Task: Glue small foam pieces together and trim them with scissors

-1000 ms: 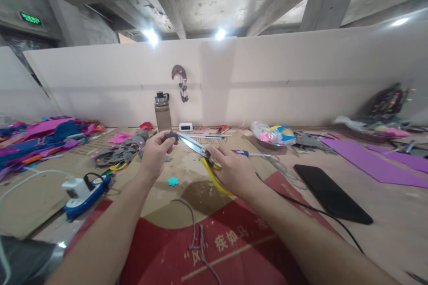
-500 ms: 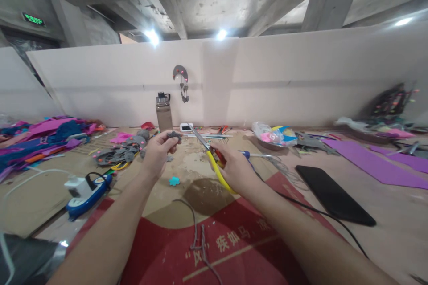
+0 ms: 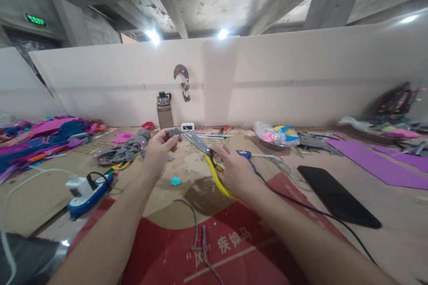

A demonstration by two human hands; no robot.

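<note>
Between the thumb and fingers of my left hand (image 3: 158,151) is a small grey felt piece (image 3: 174,133). My right hand (image 3: 234,169) grips a pair of scissors (image 3: 198,143) with yellow handles. Their blades point up and left, and the tips reach the edge of the grey piece. Below my hands, a turquoise flower shape (image 3: 175,181) lies on the cardboard. Closer to me a thin grey cord (image 3: 196,225) trails over the red printed part of the board (image 3: 160,249).
Left stand a blue power strip (image 3: 88,197) and a heap of grey felt pieces (image 3: 117,153). A bottle (image 3: 164,113) stands by the wall. To the right are a glue gun (image 3: 244,155) with its cable, a black phone (image 3: 337,196), purple sheets (image 3: 377,160) and a bowl of scraps (image 3: 272,142).
The scissor blades have turned to show their flat side and come closer to the grey felt piece. My right hand has rolled and its fingers have shifted on the handles.
</note>
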